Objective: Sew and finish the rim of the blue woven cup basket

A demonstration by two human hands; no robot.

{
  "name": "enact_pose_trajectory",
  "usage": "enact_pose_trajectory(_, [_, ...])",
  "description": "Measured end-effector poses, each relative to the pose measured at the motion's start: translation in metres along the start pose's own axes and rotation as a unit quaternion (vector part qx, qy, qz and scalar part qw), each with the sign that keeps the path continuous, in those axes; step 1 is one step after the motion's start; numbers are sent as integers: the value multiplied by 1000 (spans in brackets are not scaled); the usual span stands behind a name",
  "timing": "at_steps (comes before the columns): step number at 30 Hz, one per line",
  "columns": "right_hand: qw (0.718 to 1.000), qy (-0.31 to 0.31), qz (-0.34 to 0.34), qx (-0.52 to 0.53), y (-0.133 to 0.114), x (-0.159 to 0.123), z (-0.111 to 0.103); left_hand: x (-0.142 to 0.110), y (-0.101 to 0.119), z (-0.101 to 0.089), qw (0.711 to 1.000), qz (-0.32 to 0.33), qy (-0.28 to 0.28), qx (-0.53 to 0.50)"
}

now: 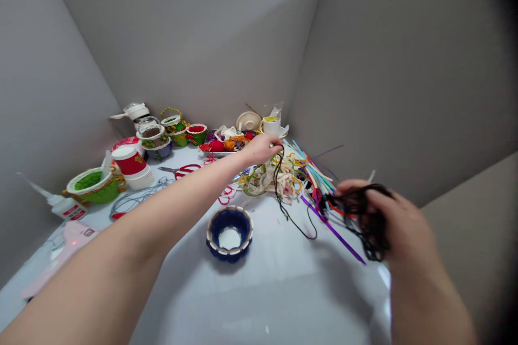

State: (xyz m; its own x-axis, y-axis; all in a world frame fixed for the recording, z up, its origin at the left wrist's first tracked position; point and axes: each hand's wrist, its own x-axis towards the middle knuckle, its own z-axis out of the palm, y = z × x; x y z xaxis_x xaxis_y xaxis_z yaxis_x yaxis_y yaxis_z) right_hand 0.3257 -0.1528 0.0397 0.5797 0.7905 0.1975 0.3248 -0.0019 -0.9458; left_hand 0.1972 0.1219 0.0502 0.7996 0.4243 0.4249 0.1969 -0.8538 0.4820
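My right hand (404, 226) grips a tangled bundle of black cord (366, 215) above the table's right side; it is somewhat blurred. My left hand (265, 149) reaches far forward, its fingers pinched on a strand of the same black cord that hangs in a loop toward the right. Below the left hand lies a pile of cream, green and yellow yarn trims (279, 178). Nearer to me stands a dark blue woven bowl (229, 233) with a pale scalloped rim and a white bottom.
Colored pipe cleaners (313, 170) lie right of the pile, one purple strip (335, 232) pointing toward me. On the left are red-handled scissors (182, 171), red paper cups (129, 160), a green basket (93, 186), a glue bottle (67, 206) and a pink glue gun (68, 245). Grey walls enclose the table.
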Motion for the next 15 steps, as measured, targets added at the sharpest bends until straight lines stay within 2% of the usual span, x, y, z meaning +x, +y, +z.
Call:
enact_pose_trajectory(2, [995, -60, 74, 33, 18, 5, 23, -3, -1, -1, 1000, -8, -1, 4])
enact_pose_trajectory(3, [991, -91, 101, 9, 28, 7, 34, -4, -2, -1, 1000, -13, 0, 6])
enact_pose_trajectory(5, [981, -122, 79, -132, 47, 9, 50, -7, -4, -2, 1000, -21, -2, 10])
enact_pose_trajectory(6, [967, -128, 60, -214, 56, 9, 56, -8, -5, -2, 1000, -25, -3, 13])
enact_pose_trajectory(9, [905, -161, 31, -393, 71, 8, 63, -9, -8, -1, 999, -29, -6, 21])
enact_pose_trajectory(12, [865, -213, 21, -453, 74, 8, 65, -8, -11, 1, 999, -29, -7, 26])
enact_pose_trajectory(13, [865, -221, 10, -450, 74, 8, 65, -8, -12, 2, 999, -28, -6, 29])
enact_pose_trajectory(15, [886, -229, -28, -404, 69, 9, 65, -8, -16, 3, 999, -21, -2, 38])
